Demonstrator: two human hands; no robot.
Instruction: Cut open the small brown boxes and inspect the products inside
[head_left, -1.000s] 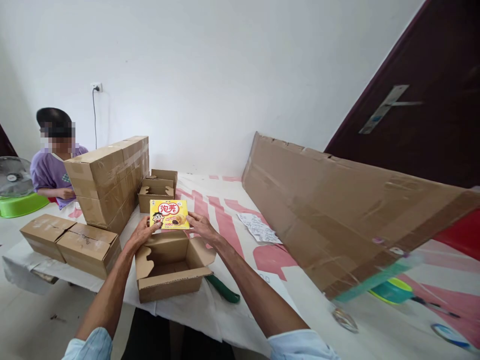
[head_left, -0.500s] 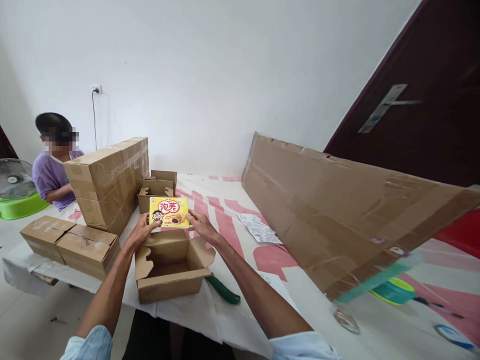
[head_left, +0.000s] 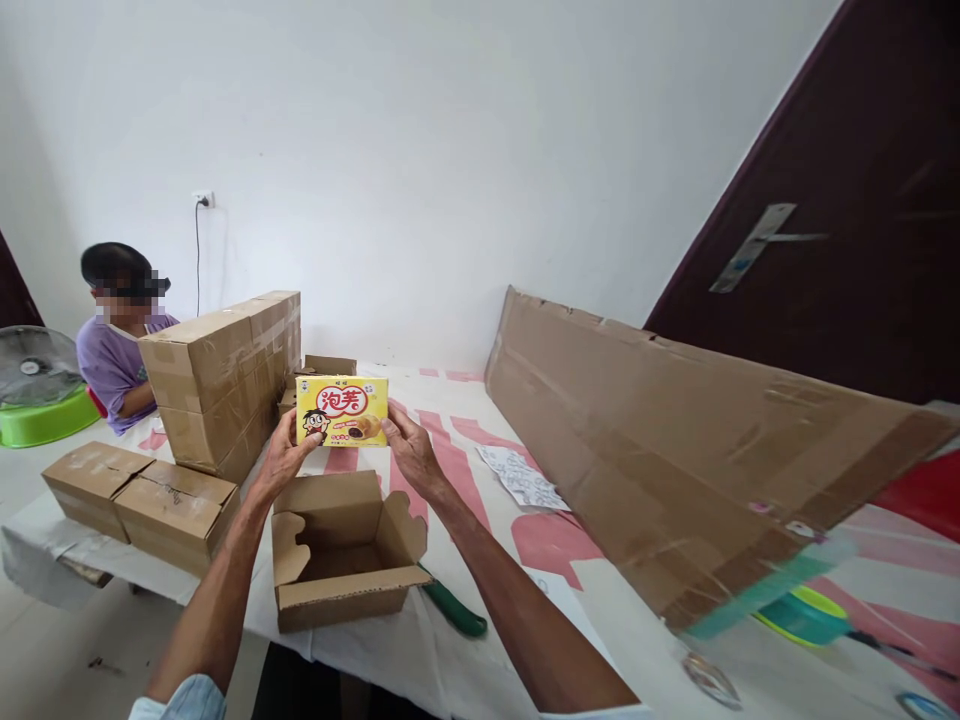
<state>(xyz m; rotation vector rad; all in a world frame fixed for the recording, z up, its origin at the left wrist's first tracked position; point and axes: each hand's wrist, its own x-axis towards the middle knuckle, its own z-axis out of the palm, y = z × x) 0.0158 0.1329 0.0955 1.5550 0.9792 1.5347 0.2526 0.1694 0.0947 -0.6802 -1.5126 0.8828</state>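
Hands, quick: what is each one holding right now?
Left hand: closed on the left end of the yellow snack box.
Right hand: closed on the box's right end.

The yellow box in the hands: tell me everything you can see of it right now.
The yellow box is a flat rectangular carton, apparently printed card, closed. Its front faces the camera: red characters in a white bubble, a cartoon face at lower left, a picture of a filled puff at lower right. It is held upright in the air, long side level, above and behind the open cardboard box. The left hand grips its left end, the right hand its right end. Nothing else touches it.
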